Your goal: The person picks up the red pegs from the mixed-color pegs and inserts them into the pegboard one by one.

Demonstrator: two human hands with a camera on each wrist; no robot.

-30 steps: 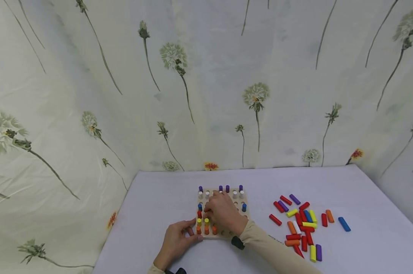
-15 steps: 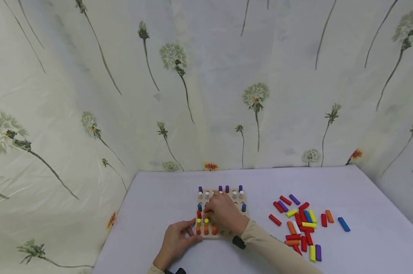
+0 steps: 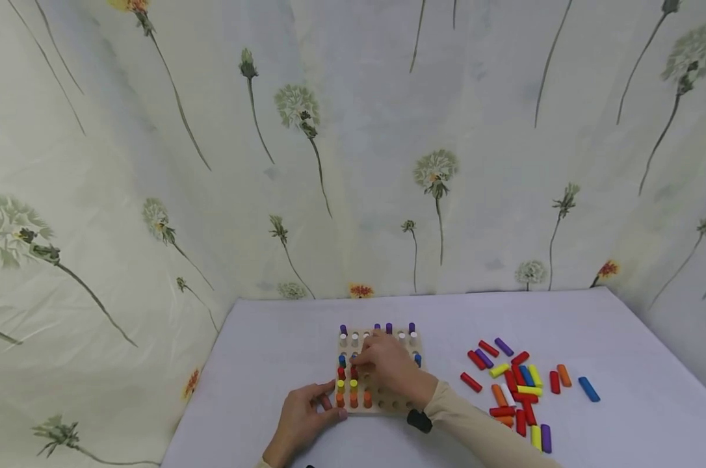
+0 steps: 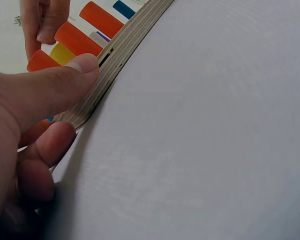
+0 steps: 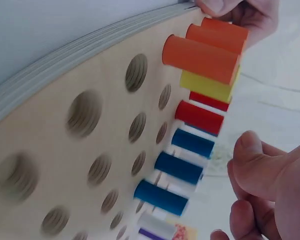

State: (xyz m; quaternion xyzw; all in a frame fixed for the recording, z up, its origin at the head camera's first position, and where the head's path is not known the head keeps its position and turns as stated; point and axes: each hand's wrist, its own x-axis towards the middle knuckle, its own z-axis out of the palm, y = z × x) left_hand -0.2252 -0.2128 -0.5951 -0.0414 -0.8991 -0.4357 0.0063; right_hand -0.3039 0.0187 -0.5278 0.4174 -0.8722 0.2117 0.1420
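A wooden pegboard (image 5: 55,145) lies on the table, its left columns filled with upright coloured pegs. My left hand (image 3: 302,416) holds its front left corner, thumb against the plywood edge by the orange pegs (image 5: 200,59). Over the middle of the board is my right hand (image 3: 392,367), thumb and fingers loosely bent, with nothing visible between them in the right wrist view. Near those fingertips, a red peg (image 3: 354,372) stands in the second column, behind a yellow peg (image 3: 353,385). Several blue pegs (image 5: 179,167) stand further back, partly hidden by the hand in the head view.
Loose pegs (image 3: 525,398) in red, yellow, orange, blue, purple and white lie scattered to the right of the board. White pegs (image 3: 413,338) and purple pegs (image 3: 411,327) stand along its back. A floral curtain (image 3: 353,162) hangs behind the table.
My right hand has lifted slightly off the second column, and the red peg there now shows. The left hand stays at the board's corner. The head view has tilted up a little.
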